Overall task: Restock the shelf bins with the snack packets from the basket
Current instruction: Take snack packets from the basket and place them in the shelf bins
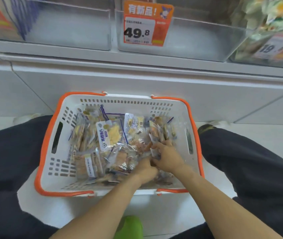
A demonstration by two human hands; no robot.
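Observation:
A white basket (58,152) with orange handles stands on the floor between my knees, holding several clear snack packets (106,135). Both hands are down inside it at the right. My right hand (167,156) grips a bunch of packets (156,133) that stick up from its fingers. My left hand (146,169) lies just beside it with fingers curled into the packet pile; what it holds is hidden. Above, a clear shelf bin (197,42) bears an orange price tag (147,25) reading 49.8, and a second clear bin (68,26) sits to its left.
A bin (275,31) at the upper right is full of greenish packets and has its own price tag. A white cabinet front (137,80) runs below the shelf. My dark trouser legs flank the basket, and a green shoe (128,226) shows at the bottom.

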